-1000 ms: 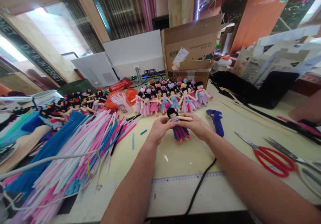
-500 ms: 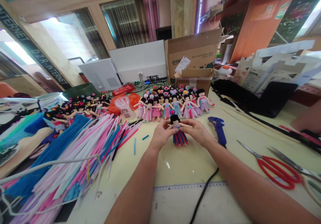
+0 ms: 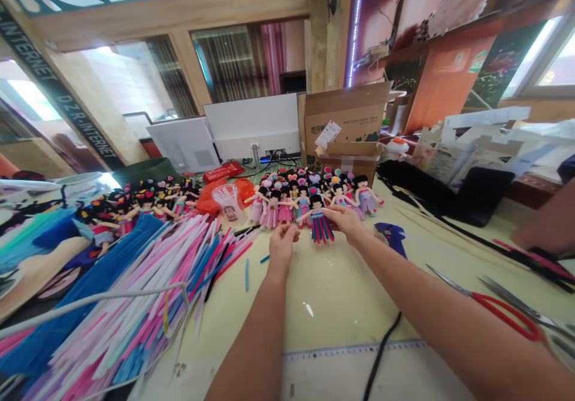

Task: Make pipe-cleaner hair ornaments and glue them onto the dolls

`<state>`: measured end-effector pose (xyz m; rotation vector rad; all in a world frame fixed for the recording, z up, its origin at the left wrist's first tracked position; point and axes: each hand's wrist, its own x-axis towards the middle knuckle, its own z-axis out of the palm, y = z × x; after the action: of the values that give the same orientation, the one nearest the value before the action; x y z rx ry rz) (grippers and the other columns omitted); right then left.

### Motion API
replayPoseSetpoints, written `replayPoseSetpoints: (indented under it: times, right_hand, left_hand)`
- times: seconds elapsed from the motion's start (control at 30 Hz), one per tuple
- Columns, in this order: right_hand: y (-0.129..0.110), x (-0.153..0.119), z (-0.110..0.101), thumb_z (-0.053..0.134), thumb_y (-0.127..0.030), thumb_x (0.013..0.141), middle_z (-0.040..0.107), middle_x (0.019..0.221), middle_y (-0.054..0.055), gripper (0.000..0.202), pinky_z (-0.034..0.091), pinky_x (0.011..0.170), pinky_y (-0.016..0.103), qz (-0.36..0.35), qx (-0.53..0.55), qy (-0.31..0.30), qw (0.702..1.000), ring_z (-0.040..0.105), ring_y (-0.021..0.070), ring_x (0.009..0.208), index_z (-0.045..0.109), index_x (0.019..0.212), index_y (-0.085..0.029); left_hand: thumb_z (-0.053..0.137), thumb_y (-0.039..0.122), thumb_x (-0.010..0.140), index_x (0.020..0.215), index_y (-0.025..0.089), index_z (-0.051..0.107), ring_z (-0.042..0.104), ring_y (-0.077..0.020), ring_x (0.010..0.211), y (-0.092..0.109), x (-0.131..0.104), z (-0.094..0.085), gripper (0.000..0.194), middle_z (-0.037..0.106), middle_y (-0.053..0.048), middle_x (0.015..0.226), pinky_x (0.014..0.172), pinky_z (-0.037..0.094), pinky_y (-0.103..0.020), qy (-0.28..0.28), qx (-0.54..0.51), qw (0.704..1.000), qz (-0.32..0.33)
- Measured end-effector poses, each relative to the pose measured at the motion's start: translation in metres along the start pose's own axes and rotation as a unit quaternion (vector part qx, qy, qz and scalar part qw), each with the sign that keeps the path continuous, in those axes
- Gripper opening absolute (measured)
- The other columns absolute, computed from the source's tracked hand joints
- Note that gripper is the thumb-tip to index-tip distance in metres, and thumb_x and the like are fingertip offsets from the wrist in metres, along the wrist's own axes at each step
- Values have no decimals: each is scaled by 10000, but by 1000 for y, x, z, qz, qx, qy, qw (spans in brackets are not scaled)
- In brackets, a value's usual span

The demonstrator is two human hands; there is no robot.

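Observation:
A small doll (image 3: 320, 227) with black hair and a blue-and-pink striped skirt stands upright in front of the rows of dolls. My right hand (image 3: 345, 220) pinches its outstretched arm on the right side. Left of the doll, my left hand (image 3: 283, 242) is apart from it, fingers curled together with nothing visible in them. Behind are several similar dolls (image 3: 271, 211) in pink, lilac and blue skirts. A blue glue gun (image 3: 392, 239) lies to the right of my right hand.
Fuzzy craft stems (image 3: 148, 281) are heaped at left, by short blue pieces (image 3: 247, 275). A clear plastic cup (image 3: 229, 203) and more dolls (image 3: 144, 200) stand behind. At right lie red-handled scissors (image 3: 507, 314). A ruler (image 3: 341, 351) and black cable (image 3: 381, 353) are in front.
The doll has moved away from me, up to the front row. My left hand has let go of it and curled its fingers; my right hand still holds it. The camera view has tilted up.

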<state>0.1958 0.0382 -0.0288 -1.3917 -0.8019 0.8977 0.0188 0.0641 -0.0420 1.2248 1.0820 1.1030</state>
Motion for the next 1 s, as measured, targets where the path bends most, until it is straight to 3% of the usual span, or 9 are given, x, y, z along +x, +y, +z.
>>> replayPoseSetpoints:
  times: [0.27,0.53,0.73,0.83,1.0]
  right_hand:
    - [7,31,14,671,-276,706,667,685,21,158,489,518,236,4,-27,16,1000,605,128,574,649,827,-177]
    - [12,37,9,634,-266,721,607,613,-21,208,430,507,232,-50,-160,50,985,562,127,559,630,912,-183]
    - [5,4,-15,652,-268,693,593,652,-9,210,348,551,257,-121,-259,78,955,507,140,596,643,896,-211]
    - [10,-24,-27,610,-284,727,623,696,2,254,359,567,272,-146,-278,52,948,527,152,608,643,969,-213]
    - [28,-52,-39,569,-337,750,657,703,16,210,406,584,285,-154,-317,-11,936,570,165,628,672,884,-213]
  left_hand:
    - [591,391,722,791,169,600,632,-163,690,-15,20,-7,233,685,-52,748,615,411,-271,77,-33,996,9]
    - [579,425,698,771,170,600,601,-141,630,-20,22,-5,266,667,-39,717,593,396,-258,80,-42,996,22]
    - [577,517,702,759,164,596,580,-127,603,-4,15,-12,358,651,-39,706,546,369,-231,80,-36,995,48]
    - [527,552,740,723,175,586,564,-119,568,7,14,-15,381,637,-32,661,514,348,-223,103,-36,993,44]
    - [488,507,781,712,179,600,602,-143,609,24,17,-16,354,656,-48,672,523,359,-233,111,0,993,46]
